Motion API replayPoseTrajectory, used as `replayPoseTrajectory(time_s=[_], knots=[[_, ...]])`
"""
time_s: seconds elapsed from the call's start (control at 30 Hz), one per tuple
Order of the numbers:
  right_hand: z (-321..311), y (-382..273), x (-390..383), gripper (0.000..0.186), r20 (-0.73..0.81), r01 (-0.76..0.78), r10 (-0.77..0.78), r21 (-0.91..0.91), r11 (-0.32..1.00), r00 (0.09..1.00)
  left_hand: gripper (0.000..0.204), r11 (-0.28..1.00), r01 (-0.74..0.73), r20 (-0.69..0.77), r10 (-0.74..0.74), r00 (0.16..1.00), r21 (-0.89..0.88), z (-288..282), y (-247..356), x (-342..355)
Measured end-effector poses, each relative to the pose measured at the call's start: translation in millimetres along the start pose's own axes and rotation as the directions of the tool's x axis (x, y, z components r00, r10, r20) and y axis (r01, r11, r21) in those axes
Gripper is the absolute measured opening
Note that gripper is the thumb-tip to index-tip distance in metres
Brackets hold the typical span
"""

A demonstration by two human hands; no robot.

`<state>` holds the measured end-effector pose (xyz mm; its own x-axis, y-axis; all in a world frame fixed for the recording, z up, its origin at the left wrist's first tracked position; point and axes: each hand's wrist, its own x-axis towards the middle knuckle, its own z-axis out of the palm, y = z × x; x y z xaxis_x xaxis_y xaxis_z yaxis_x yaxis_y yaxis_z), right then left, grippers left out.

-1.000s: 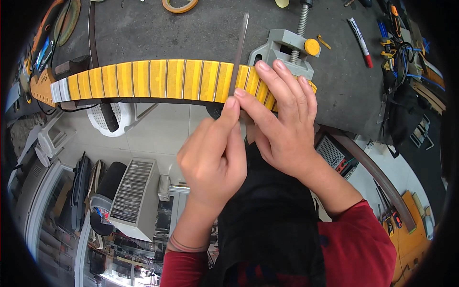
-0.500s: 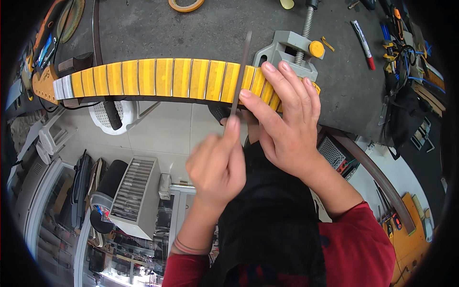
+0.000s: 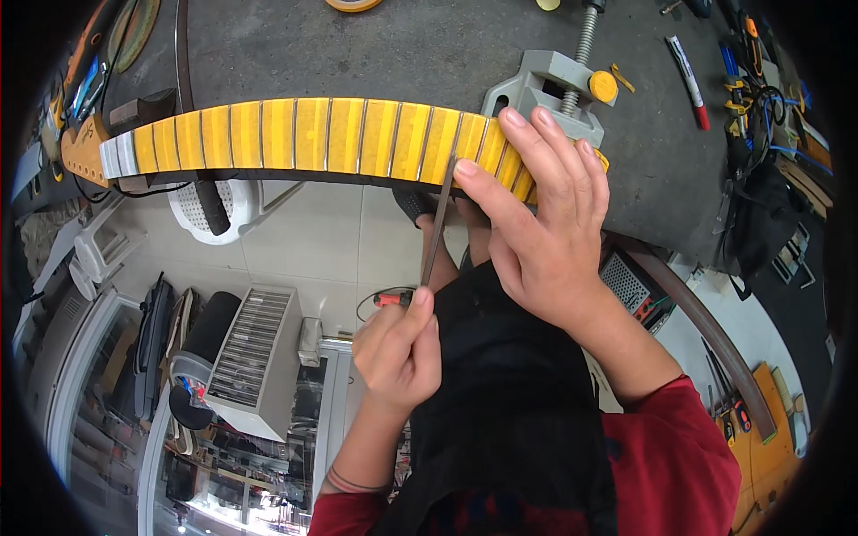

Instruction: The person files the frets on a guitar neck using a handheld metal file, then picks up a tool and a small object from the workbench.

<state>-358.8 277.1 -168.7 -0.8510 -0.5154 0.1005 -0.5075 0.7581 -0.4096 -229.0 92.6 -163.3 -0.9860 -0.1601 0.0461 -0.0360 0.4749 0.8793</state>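
Note:
A guitar neck lies across the bench, its fretboard covered in yellow tape between metal frets, pale tape near the wooden headstock. My left hand grips a thin metal file, angled from below up to the fretboard's right portion. My right hand spreads its fingers over that end of the neck, index fingertip resting beside the file's tip. Behind this end sits a grey vise with a yellow knob and threaded screw.
A dark bench carries a red-capped marker, tape and tangled tools at both sides. Below are a white stool, a slotted storage box, black cases and an orange board with tools.
My left hand has drawn the file down toward my body, so its tip now sits on the fretboard. My right hand and the neck have shifted slightly right in the view.

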Motion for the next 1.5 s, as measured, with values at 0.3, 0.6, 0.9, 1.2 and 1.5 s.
replayPoseTrajectory(time_s=[0.3,0.6,0.9,1.2,1.5], knots=[[2.6,0.6,-0.1,0.054,-0.033,-0.016,0.016,-0.016,1.000,0.999,0.042,0.984,0.072,-0.042,-0.080,0.996,-0.161,14.6,4.9,42.3],[1.5,-3.0,3.8,0.070,-0.011,0.014,-0.014,0.035,0.999,1.000,0.041,0.991,-0.002,-0.095,-0.011,0.995,-0.134,22.4,-2.1,63.3],[3.7,0.2,-0.6,0.069,-0.019,0.018,-0.018,-0.002,1.000,1.000,0.041,0.992,0.103,0.022,-0.102,0.995,-0.071,2.0,0.1,6.3],[2.3,5.5,-1.6,0.068,-0.047,0.036,-0.036,0.007,0.999,0.998,0.041,0.995,-0.070,0.034,0.068,0.997,0.071,2.2,-10.0,-5.2],[0.7,5.2,0.4,0.069,-0.030,0.051,-0.050,0.039,0.998,0.998,0.050,0.991,-0.087,-0.079,0.095,0.992,0.105,24.3,-5.6,49.9]])
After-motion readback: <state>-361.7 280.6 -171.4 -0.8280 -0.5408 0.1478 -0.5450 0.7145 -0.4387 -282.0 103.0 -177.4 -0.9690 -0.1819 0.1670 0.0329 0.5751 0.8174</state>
